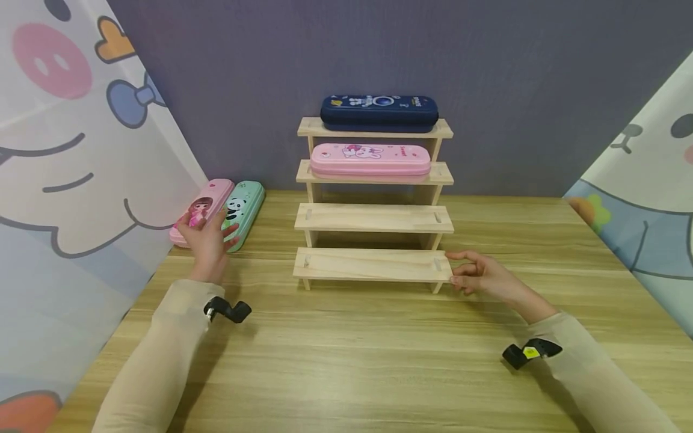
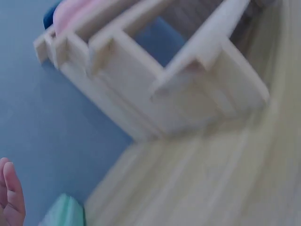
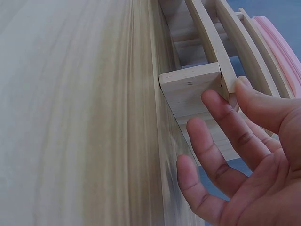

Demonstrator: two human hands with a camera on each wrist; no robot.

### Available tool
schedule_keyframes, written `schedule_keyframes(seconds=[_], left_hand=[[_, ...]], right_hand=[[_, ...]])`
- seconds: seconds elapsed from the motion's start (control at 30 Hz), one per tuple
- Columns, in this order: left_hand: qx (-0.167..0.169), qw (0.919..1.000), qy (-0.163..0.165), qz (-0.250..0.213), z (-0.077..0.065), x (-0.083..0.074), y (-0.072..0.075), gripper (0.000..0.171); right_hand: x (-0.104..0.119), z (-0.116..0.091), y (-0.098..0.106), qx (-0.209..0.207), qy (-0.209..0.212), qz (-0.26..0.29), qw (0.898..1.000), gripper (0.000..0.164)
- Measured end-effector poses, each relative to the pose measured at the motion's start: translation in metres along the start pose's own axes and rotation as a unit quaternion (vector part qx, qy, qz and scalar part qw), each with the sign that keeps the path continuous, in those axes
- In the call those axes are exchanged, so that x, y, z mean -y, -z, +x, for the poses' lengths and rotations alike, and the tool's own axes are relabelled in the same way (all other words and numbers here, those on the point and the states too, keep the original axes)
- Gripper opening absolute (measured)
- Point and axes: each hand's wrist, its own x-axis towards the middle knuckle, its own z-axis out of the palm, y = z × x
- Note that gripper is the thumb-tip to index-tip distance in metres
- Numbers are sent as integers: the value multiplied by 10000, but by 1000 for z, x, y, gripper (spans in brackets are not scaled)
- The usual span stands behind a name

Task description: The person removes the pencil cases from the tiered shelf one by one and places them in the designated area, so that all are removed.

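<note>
My left hand (image 1: pixel 208 243) is over two pencil cases at the back left, its fingers spread and holding nothing. Under it lie a pink pencil case (image 1: pixel 216 191) with a doll picture and a green pencil case (image 1: pixel 250 201) with a panda; the hand partly hides both. At the right end of a stepped wooden rack (image 1: pixel 373 264), my right hand (image 1: pixel 489 279) pinches the lowest shelf between thumb and index finger. Its other fingers are loosely bent below the board in the right wrist view. Only fingertips of the left hand show in the left wrist view.
On the rack's top shelf lies a navy pencil case (image 1: pixel 379 114) with an astronaut. One step lower sits a pink pencil case (image 1: pixel 370 159) with a rabbit. A grey wall (image 1: pixel 498 108) stands behind, and printed cartoon sheets (image 1: pixel 108 180) flank the wooden table (image 1: pixel 346 361).
</note>
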Motion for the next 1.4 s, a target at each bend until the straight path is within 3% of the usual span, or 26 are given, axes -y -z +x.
schedule_keyframes(seconds=[0.17,0.37,0.73,0.87,1.07,1.4], left_hand=[[363,9993,-106,68,-14,-7,-24,74],[883,9956,-275,171,-29,-6,-53,80],[1638,9846,-560,256,-43,1,-90,84],[2022,9766,-631,384,-46,3,-102,83],[2771,9563,-520,772,-51,5,-118,85],[3322,9372,-160,1050,-48,8,-138,89]], right_hand=[[1,0,-1,-6,-28,-21,10000,61],[1,-1,0,22,42,-71,10000,59],[-2,0,2,54,43,-58,10000,61],[-2,0,2,33,25,-67,10000,61],[-2,0,2,27,29,-66,10000,60],[-3,0,2,41,44,-41,10000,61]])
